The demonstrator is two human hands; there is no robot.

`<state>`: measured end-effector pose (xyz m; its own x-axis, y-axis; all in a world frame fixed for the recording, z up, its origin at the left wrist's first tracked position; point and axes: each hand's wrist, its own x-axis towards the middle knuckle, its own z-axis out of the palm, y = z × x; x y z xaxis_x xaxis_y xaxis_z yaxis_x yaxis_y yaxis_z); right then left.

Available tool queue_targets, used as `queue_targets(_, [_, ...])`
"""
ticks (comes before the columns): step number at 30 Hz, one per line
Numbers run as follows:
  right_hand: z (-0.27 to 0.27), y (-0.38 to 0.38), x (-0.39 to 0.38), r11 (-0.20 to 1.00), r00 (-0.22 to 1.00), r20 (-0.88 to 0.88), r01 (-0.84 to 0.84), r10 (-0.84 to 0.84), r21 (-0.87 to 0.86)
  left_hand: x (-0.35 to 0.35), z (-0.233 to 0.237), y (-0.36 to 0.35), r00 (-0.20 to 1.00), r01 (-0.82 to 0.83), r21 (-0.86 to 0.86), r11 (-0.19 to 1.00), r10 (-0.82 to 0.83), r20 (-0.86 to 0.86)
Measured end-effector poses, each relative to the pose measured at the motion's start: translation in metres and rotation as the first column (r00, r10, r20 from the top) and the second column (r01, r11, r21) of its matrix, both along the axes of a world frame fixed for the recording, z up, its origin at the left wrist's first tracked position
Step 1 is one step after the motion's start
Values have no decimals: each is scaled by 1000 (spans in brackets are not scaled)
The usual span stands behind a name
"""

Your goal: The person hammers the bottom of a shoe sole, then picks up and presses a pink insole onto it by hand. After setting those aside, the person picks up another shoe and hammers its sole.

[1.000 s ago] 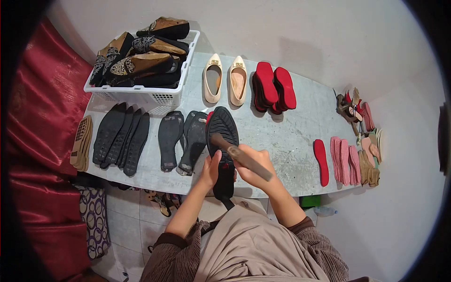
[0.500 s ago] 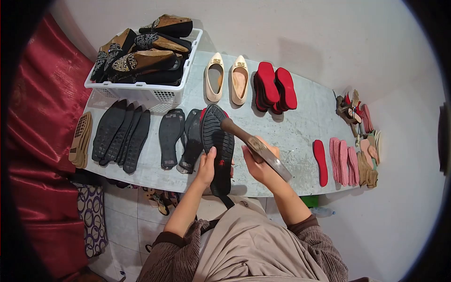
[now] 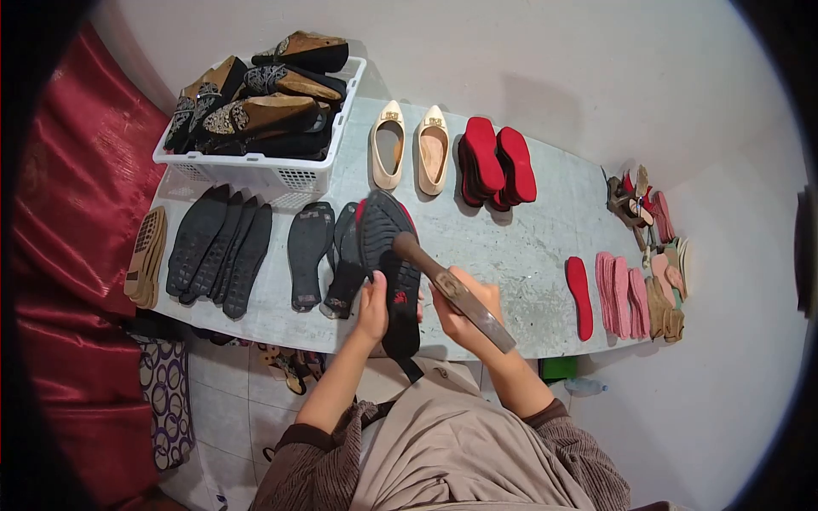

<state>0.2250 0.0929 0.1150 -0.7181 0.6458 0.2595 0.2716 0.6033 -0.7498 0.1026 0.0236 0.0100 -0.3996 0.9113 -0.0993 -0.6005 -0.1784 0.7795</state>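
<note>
My left hand (image 3: 372, 311) is closed on the side of a black sandal (image 3: 400, 328), held with its ridged sole facing up. Red shows along the sandal's far edges, a red mark sits mid-sole, and a black strap hangs at the near end. In my right hand (image 3: 469, 311) is a worn metal hammer (image 3: 464, 298); its round end lies over the middle of the sole, and whether it touches cannot be made out. My fingers hide the hammer's handle. Just left of the sandal lie loose black soles (image 3: 310, 255).
A white basket (image 3: 247, 160) of embellished shoes stands back left on the table (image 3: 528, 247). Cream flats (image 3: 388, 153) and red-topped soles (image 3: 483, 153) line the back. More black soles (image 3: 221, 251) and tan soles (image 3: 146, 255) lie left; pink insoles (image 3: 613, 294) and a red insole (image 3: 579, 298) lie right.
The hammer's round end has moved lower and slightly left, over the middle of the sole. The sandal has shifted slightly left, still in my left hand.
</note>
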Motion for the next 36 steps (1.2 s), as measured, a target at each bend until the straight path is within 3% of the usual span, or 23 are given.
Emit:
queue_targets(1, [-4, -5, 2, 999, 1000, 6, 9, -9, -32, 1, 3, -2, 991, -107, -25, 994, 105, -77])
queue_targets(7, [-23, -10, 13, 996, 991, 105, -90, 89, 10, -8, -18, -2, 993, -90, -131, 987, 99, 68])
queue_targets(9, [-26, -16, 18, 995, 991, 97, -83, 89, -62, -6, -30, -3, 992, -80, -147, 986, 94, 89])
queue_targets(12, [-31, -16, 15, 987, 984, 99, -142, 149, -77, -8, -37, 4, 992, -122, -119, 985, 120, -26])
queue_targets(14, [-19, -18, 21, 987, 968, 198, -137, 152, -86, -6, -33, 4, 974, -110, -74, 991, 122, 192])
queue_targets(16, [-15, -22, 26, 965, 963, 189, -150, 192, -215, -12, -32, 0, 961, -58, -102, 993, 83, 262])
queue_targets(17, [-12, -22, 27, 916, 961, 147, -168, 235, -363, -13, -31, -1, 944, -2, -118, 993, 41, 328])
queue_targets(20, [-16, -17, 25, 951, 918, 286, -218, 277, -220, -9, -28, 4, 973, -132, -127, 983, 153, 174])
queue_targets(24, [-11, -15, 37, 943, 893, 332, -231, 303, -238, -9, -26, -2, 967, -70, -124, 990, 98, 236])
queue_targets(26, [-10, -13, 42, 897, 917, 130, -326, 376, -297, -14, -21, -1, 980, -56, -77, 995, 69, 186])
queue_targets(27, [-13, -11, 43, 898, 882, 239, -339, 407, -279, -14, -22, 1, 981, -53, -71, 996, 65, 182])
queue_targets(29, [-14, -10, 44, 913, 861, 321, -327, 395, -245, -9, -26, 6, 969, -190, -130, 973, 207, 136])
queue_targets(30, [-14, -9, 45, 920, 828, 404, -326, 389, -217, -7, -25, 6, 969, -190, -123, 974, 206, 135])
queue_targets(32, [-15, -7, 45, 917, 825, 405, -321, 393, -237, -4, -25, 4, 951, -93, -88, 992, 115, 288])
queue_targets(34, [-21, -10, 46, 930, 929, 175, -282, 327, -237, -3, -27, -1, 959, -58, -83, 995, 78, 272])
queue_targets(36, [-15, -9, 42, 933, 936, 210, -216, 281, -287, -4, -22, 0, 962, 39, -50, 998, -24, 273])
